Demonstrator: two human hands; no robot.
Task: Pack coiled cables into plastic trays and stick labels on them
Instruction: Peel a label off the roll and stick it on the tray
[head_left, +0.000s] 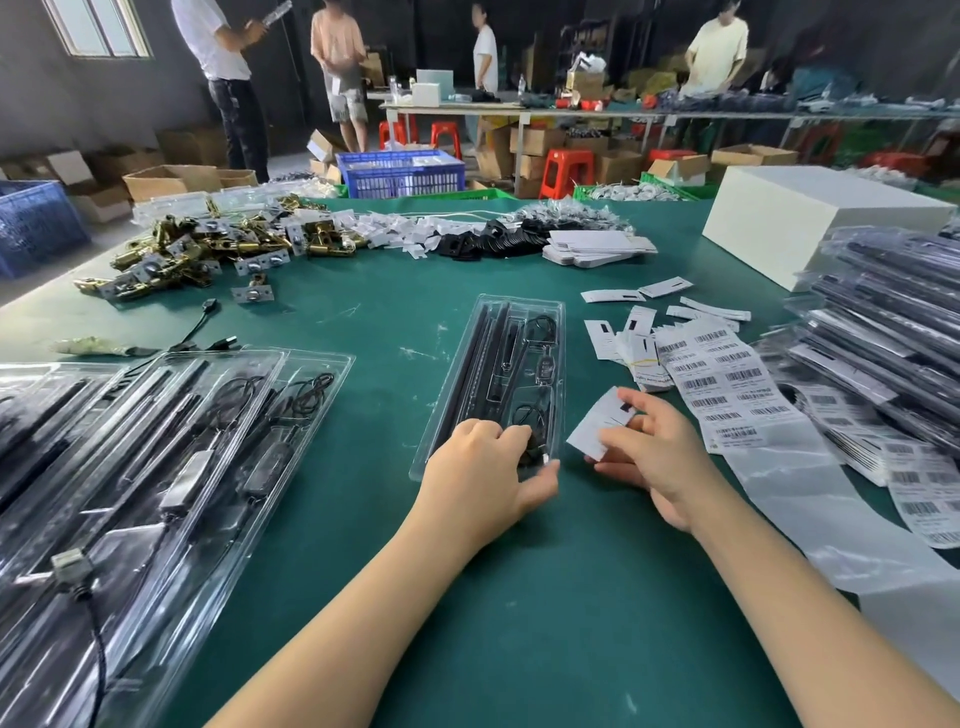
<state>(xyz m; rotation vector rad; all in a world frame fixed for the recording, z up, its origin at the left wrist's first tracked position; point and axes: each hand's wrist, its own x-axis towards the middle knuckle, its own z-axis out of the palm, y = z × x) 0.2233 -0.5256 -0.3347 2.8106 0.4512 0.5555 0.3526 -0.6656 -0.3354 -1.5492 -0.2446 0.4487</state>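
Cables already sit in the clear tray, left hand fingers curled pressing them down, while right hand pinches an unplaced card.

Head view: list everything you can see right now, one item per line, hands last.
Plastic tray: one, clear, table centre, holding black rods and coiled cables.
Card: one, white, in the right hand.
Filled trays: several, clear, left.
Barcode label sheets: several, white, right.
Loose cards: many, white, right of the tray.
Packed stack: many, far right.
Brass hardware: a pile, gold, back left.
Box: one, white, back right.
Table: green.
Left hand: on the tray's near end.
Right hand: pinching the card.
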